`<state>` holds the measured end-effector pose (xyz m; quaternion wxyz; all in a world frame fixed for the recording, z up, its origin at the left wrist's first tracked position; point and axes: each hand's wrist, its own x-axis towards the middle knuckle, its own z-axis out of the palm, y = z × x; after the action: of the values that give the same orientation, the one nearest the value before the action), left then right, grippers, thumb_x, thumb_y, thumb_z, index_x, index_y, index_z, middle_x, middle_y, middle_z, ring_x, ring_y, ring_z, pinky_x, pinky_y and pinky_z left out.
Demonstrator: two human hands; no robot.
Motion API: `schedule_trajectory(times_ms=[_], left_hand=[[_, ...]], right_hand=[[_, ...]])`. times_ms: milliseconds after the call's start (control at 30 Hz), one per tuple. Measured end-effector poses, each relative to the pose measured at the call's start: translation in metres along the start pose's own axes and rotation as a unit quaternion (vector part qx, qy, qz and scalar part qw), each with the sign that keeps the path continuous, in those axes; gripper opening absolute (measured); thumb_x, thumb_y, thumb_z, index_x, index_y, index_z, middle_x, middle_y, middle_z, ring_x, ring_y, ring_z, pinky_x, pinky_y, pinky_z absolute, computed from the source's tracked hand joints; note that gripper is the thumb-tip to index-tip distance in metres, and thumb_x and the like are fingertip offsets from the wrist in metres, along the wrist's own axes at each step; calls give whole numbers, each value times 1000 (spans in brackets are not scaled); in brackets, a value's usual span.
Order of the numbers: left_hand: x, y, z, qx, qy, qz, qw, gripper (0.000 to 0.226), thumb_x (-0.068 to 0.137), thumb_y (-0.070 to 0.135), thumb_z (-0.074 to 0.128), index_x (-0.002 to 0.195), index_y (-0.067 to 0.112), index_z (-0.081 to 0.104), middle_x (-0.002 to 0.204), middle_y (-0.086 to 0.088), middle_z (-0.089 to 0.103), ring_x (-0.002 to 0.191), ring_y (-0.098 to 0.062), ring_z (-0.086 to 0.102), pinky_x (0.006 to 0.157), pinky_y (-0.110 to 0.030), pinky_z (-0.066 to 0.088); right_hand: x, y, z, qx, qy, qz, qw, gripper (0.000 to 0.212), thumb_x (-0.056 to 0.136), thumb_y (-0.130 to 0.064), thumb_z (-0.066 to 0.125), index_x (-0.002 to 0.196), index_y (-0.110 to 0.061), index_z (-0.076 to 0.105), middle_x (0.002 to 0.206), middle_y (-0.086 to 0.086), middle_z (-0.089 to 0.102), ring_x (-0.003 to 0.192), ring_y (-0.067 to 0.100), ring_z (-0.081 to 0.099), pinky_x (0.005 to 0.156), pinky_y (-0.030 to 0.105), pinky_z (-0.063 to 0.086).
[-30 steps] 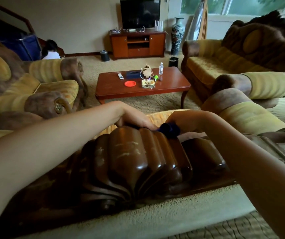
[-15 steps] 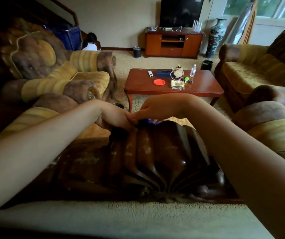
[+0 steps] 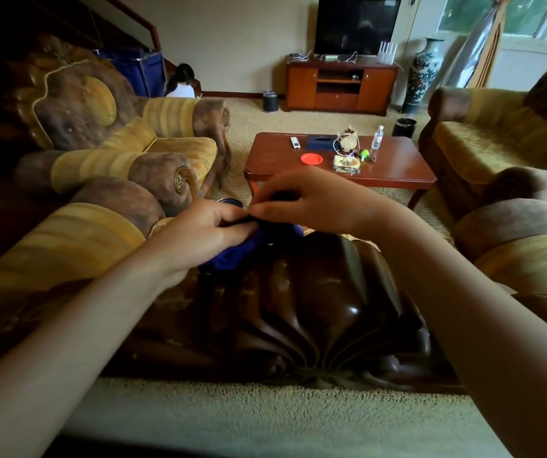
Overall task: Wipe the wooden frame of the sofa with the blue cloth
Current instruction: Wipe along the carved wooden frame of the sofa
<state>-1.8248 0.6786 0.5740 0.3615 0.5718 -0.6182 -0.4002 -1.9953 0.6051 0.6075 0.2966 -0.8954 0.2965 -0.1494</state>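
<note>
Blue cloth (image 3: 258,244): bunched on the top far edge of the carved wooden frame (image 3: 315,302) of the sofa, left of the shell crest's peak; left hand (image 3: 206,233) lies over it, fingers curled into the fabric; right hand (image 3: 301,200) meets the left from the other side, fingertips pinching the cloth's upper fold. Coffee table (image 3: 397,170): beyond the hands, bearing a red dish (image 3: 311,159) and a water bottle (image 3: 377,137); armchair (image 3: 116,140) at left.

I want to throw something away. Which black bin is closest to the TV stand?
The black bin standing just left of the TV stand. The other bin sits farther forward, beside the big vase.
</note>
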Motion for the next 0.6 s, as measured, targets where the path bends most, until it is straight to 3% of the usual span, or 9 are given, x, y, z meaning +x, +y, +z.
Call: schedule_trajectory(times_ms=[100, 200, 267, 400, 500, 533, 600], left_hand=[[-11, 22, 36, -50, 15, 108, 993, 25, 86, 16, 62, 80, -8, 66, 76, -9, 59, 75, -13, 52, 69, -28, 37], [-13, 34, 61, 52, -62, 202, 976, 28, 88, 21, 55, 66, 4, 58, 65, 10, 46, 64, 1, 42, 59, -19, 32], [-11, 41, 64, 133, -103, 226, 959, 31, 91, 25, 51, 61, 19, 50, 59, 12, 43, 59, 2, 42, 60, -19, 30], [-2, 59, 71, 240, -138, 227, 934, 35, 91, 30, 53, 57, 20, 47, 59, 1, 50, 61, -10, 51, 62, -23, 34], [4, 76, 84, 155, -148, 202, 956, 18, 89, 18, 63, 73, 17, 69, 75, 4, 68, 78, -8, 63, 80, -34, 50], [7, 79, 88, 86, -149, 188, 967, 9, 87, 14, 64, 84, 14, 72, 87, 0, 71, 90, -10, 65, 91, -35, 50], [8, 83, 87, -74, -139, 161, 974, 13, 84, 6, 60, 95, 8, 67, 103, -15, 69, 104, -21, 63, 99, -36, 48]], right_hand=[[-11, -4, -8, 100, 49, 4, 994, 14, 89, -28, 62, 92, -16, 71, 92, -3, 69, 82, 3, 61, 77, 15, 45], [-42, -2, -25, 45, -9, 16, 999, 20, 91, -26, 58, 108, -23, 69, 112, -8, 68, 103, 3, 60, 92, 18, 45], [-65, 4, -27, 54, -39, 34, 997, 30, 93, -33, 52, 120, -29, 64, 115, -16, 66, 108, -4, 58, 95, 19, 44], [-97, 20, -10, 160, 54, 35, 985, 37, 89, -39, 45, 122, -31, 60, 117, -16, 65, 112, -3, 57, 99, 21, 44], [-118, 35, -1, 277, 164, 30, 946, 32, 89, -35, 45, 116, -32, 62, 115, -12, 67, 113, 5, 59, 95, 22, 46], [-124, 40, 2, 287, 191, 23, 939, 31, 90, -37, 47, 117, -35, 61, 118, -13, 66, 116, 6, 57, 96, 23, 46], [-133, 49, 6, 255, 208, 12, 944, 37, 91, -38, 53, 127, -42, 53, 130, -16, 58, 126, 4, 48, 104, 25, 40]])
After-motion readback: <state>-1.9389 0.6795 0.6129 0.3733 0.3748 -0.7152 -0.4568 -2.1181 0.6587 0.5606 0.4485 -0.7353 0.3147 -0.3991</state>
